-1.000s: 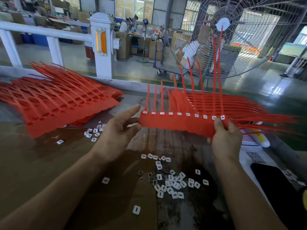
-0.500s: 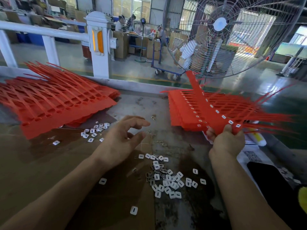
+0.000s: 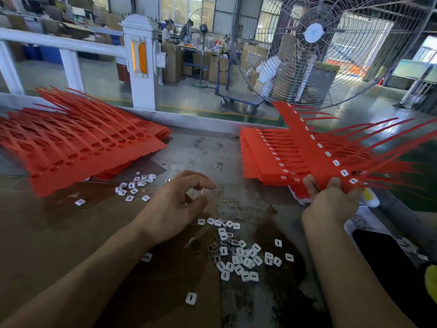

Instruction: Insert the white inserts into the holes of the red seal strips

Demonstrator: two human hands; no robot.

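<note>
My right hand grips the near end of a red seal strip sheet, its row of holes filled with white inserts, held slanting over the right-hand stack of filled red strips. My left hand hovers over the table with loosely curled fingers and holds nothing. A heap of loose white inserts lies just in front of it. A smaller cluster of white inserts lies beside the left stack of red strips with empty holes.
A worn brown worktable carries everything. A big wire-guard fan stands behind the right stack. A white railing post rises at the back. A black object and a paper with a code lie at right.
My right hand has swung the filled strip sheet rightward over the right stack. My left hand let go of its end and dropped toward the table.
</note>
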